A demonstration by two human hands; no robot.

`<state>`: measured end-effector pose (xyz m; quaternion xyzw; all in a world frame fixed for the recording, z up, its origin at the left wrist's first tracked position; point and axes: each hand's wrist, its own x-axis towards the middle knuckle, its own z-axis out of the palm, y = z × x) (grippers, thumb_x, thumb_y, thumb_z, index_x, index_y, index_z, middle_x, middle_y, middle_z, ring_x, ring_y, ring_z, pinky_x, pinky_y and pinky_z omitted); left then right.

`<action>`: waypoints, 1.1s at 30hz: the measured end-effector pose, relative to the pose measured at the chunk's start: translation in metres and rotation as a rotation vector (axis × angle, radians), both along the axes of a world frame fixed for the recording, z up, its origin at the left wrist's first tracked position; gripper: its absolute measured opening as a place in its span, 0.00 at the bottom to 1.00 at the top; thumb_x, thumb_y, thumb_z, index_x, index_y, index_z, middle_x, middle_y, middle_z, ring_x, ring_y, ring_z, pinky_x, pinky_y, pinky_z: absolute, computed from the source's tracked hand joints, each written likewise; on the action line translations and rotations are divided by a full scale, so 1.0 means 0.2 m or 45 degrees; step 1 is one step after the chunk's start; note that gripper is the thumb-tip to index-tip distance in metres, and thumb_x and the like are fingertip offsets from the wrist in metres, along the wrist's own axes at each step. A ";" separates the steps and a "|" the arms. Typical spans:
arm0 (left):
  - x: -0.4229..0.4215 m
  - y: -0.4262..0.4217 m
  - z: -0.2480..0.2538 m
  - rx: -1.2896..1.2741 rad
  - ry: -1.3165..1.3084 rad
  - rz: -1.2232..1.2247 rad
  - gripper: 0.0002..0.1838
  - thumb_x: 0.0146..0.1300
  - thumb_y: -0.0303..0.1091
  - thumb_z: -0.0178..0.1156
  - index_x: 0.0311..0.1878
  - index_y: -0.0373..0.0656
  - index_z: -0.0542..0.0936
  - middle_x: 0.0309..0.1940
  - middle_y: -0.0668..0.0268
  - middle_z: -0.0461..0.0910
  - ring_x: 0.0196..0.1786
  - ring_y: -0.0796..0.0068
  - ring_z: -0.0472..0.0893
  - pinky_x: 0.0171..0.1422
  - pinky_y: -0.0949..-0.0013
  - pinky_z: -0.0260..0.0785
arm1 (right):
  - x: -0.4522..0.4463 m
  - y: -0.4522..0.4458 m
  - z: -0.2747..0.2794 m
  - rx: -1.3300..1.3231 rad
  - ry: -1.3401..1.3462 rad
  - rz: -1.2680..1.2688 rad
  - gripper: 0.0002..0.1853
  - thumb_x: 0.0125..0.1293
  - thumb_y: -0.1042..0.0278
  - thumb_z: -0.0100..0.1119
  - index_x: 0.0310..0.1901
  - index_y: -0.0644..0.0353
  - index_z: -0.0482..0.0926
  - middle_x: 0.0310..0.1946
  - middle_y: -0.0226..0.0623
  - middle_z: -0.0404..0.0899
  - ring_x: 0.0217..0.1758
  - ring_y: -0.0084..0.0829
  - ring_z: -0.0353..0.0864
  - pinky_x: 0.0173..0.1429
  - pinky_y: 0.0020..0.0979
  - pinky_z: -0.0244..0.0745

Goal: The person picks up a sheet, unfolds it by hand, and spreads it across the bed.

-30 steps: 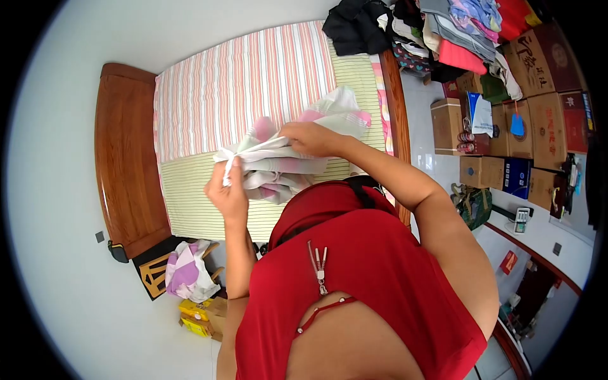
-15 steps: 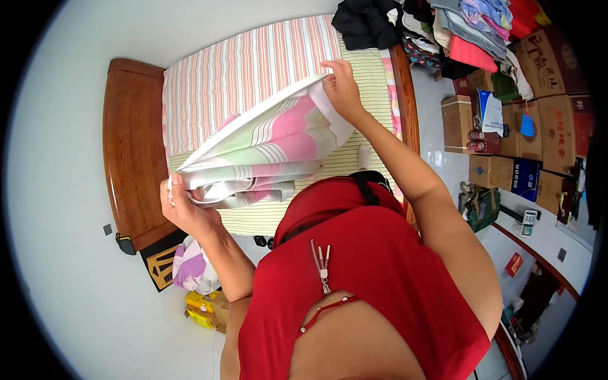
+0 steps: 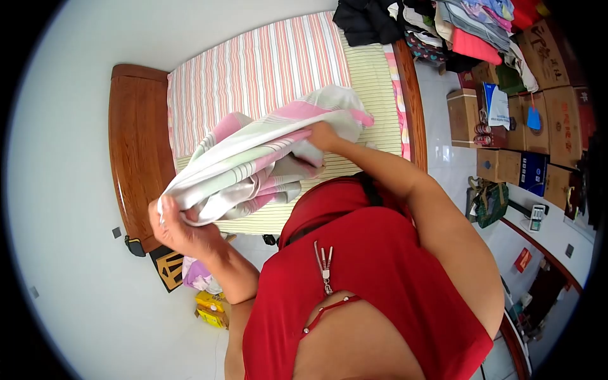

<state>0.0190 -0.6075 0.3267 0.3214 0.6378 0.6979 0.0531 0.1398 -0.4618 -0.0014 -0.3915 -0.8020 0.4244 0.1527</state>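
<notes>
Dark Chinese characters mark the far-right carton [image 3: 542, 56] and orange-red ones the nearer box [image 3: 562, 130], none clear enough to read.

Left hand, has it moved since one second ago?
Yes: the left hand has moved to the person's left, closer to the wooden headboard.

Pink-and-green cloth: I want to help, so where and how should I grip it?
Probably pinch the cloth by its pink tip, coming from the picture's right: it juts beyond the right hand, while the left hand grips the opposite end.
</notes>
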 end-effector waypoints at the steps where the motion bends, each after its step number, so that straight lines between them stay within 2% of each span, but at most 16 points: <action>1: 0.03 0.00 0.04 0.023 0.023 0.155 0.10 0.60 0.34 0.55 0.27 0.40 0.70 0.21 0.70 0.68 0.21 0.87 0.64 0.20 0.84 0.50 | 0.05 0.05 -0.05 -0.070 -0.085 -0.054 0.16 0.52 0.66 0.54 0.44 0.53 0.81 0.39 0.46 0.80 0.40 0.46 0.80 0.46 0.38 0.74; 3: 0.00 -0.05 0.08 0.047 0.081 0.256 0.10 0.57 0.36 0.56 0.27 0.40 0.70 0.21 0.68 0.68 0.21 0.84 0.65 0.20 0.81 0.52 | 0.13 0.18 -0.20 -0.049 -0.032 -0.247 0.11 0.53 0.67 0.54 0.38 0.55 0.81 0.36 0.45 0.81 0.39 0.45 0.79 0.45 0.39 0.73; 5: -0.02 -0.11 0.13 -0.002 0.107 0.260 0.10 0.55 0.37 0.55 0.25 0.44 0.66 0.19 0.71 0.64 0.20 0.84 0.62 0.24 0.81 0.53 | 0.24 0.37 0.07 0.179 0.107 -0.173 0.06 0.51 0.67 0.53 0.29 0.55 0.79 0.31 0.43 0.80 0.39 0.47 0.78 0.43 0.43 0.72; 6: -0.03 -0.13 0.14 -0.013 0.152 0.315 0.12 0.56 0.37 0.55 0.24 0.45 0.65 0.18 0.73 0.61 0.19 0.85 0.59 0.24 0.80 0.50 | 0.28 0.46 0.21 0.176 0.148 -0.340 0.05 0.51 0.69 0.52 0.27 0.56 0.77 0.27 0.43 0.78 0.35 0.48 0.77 0.40 0.44 0.71; 8: -0.08 -0.18 0.14 0.028 0.244 0.235 0.12 0.57 0.37 0.54 0.23 0.46 0.64 0.17 0.74 0.57 0.19 0.85 0.55 0.25 0.79 0.47 | 0.33 0.66 0.42 0.517 0.382 -0.469 0.07 0.53 0.73 0.48 0.27 0.58 0.77 0.27 0.43 0.77 0.35 0.48 0.76 0.40 0.46 0.69; 9: -0.08 -0.17 0.14 0.031 0.249 0.252 0.12 0.58 0.37 0.53 0.23 0.46 0.64 0.17 0.75 0.56 0.19 0.85 0.55 0.25 0.79 0.47 | 0.33 0.75 0.48 0.707 0.459 -0.488 0.07 0.54 0.73 0.49 0.29 0.58 0.78 0.30 0.43 0.78 0.39 0.47 0.76 0.43 0.45 0.69; 12: -0.06 -0.12 0.17 0.032 0.203 0.250 0.13 0.60 0.37 0.52 0.22 0.46 0.63 0.17 0.75 0.55 0.20 0.85 0.55 0.26 0.79 0.47 | 0.20 0.91 0.47 0.841 0.429 -0.563 0.08 0.54 0.71 0.52 0.35 0.57 0.79 0.37 0.42 0.77 0.44 0.45 0.75 0.47 0.42 0.69; 15: -0.07 -0.07 0.17 0.048 0.130 0.293 0.12 0.59 0.36 0.53 0.24 0.44 0.65 0.17 0.74 0.58 0.20 0.85 0.57 0.25 0.80 0.48 | 0.07 0.80 0.33 0.860 -0.099 -0.399 0.15 0.55 0.63 0.59 0.44 0.56 0.79 0.45 0.40 0.74 0.50 0.41 0.73 0.52 0.39 0.70; 17: -0.08 -0.05 0.15 0.022 0.095 0.256 0.11 0.55 0.37 0.56 0.25 0.42 0.67 0.17 0.72 0.61 0.19 0.85 0.58 0.23 0.79 0.49 | 0.02 0.59 0.38 0.436 0.219 -0.337 0.14 0.56 0.62 0.59 0.44 0.58 0.78 0.46 0.40 0.73 0.50 0.42 0.73 0.54 0.39 0.70; 19: -0.09 -0.05 0.11 -0.017 0.105 0.182 0.11 0.59 0.34 0.54 0.23 0.43 0.66 0.17 0.74 0.61 0.17 0.87 0.57 0.21 0.80 0.47 | -0.03 0.38 0.39 0.289 0.615 -0.066 0.16 0.57 0.61 0.59 0.44 0.60 0.77 0.47 0.41 0.72 0.50 0.41 0.73 0.54 0.37 0.69; 21: -0.09 -0.02 0.08 -0.058 0.094 0.120 0.13 0.60 0.32 0.53 0.21 0.44 0.66 0.15 0.74 0.61 0.16 0.88 0.55 0.20 0.81 0.45 | -0.08 0.16 0.54 0.172 0.752 0.344 0.19 0.56 0.62 0.61 0.47 0.60 0.75 0.48 0.41 0.71 0.53 0.40 0.72 0.58 0.36 0.67; 23: -0.07 -0.01 0.04 -0.131 0.126 0.036 0.14 0.60 0.32 0.55 0.20 0.43 0.66 0.15 0.74 0.63 0.16 0.88 0.56 0.20 0.81 0.45 | -0.09 -0.05 0.76 0.054 0.941 0.384 0.20 0.55 0.61 0.61 0.48 0.62 0.74 0.48 0.41 0.72 0.51 0.40 0.73 0.56 0.37 0.68; 27: -0.07 -0.01 -0.05 -0.295 0.184 -0.132 0.11 0.60 0.30 0.58 0.23 0.38 0.72 0.16 0.73 0.67 0.17 0.88 0.59 0.21 0.82 0.47 | -0.14 -0.19 1.13 0.434 1.158 0.162 0.20 0.49 0.64 0.63 0.45 0.59 0.75 0.44 0.37 0.73 0.46 0.38 0.75 0.49 0.36 0.72; 31: -0.03 0.00 -0.08 -0.368 0.202 -0.184 0.10 0.60 0.28 0.59 0.23 0.37 0.73 0.14 0.73 0.66 0.17 0.88 0.60 0.21 0.81 0.47 | -0.19 -0.22 1.17 0.754 1.092 0.011 0.17 0.45 0.68 0.62 0.40 0.56 0.75 0.41 0.34 0.73 0.41 0.34 0.76 0.43 0.33 0.73; 33: -0.04 0.00 -0.10 -0.395 0.219 -0.182 0.10 0.60 0.27 0.59 0.23 0.36 0.74 0.13 0.75 0.65 0.17 0.89 0.60 0.21 0.80 0.46 | -0.19 -0.25 1.19 0.684 1.119 -0.031 0.15 0.45 0.69 0.61 0.38 0.56 0.75 0.39 0.33 0.74 0.39 0.33 0.77 0.41 0.32 0.73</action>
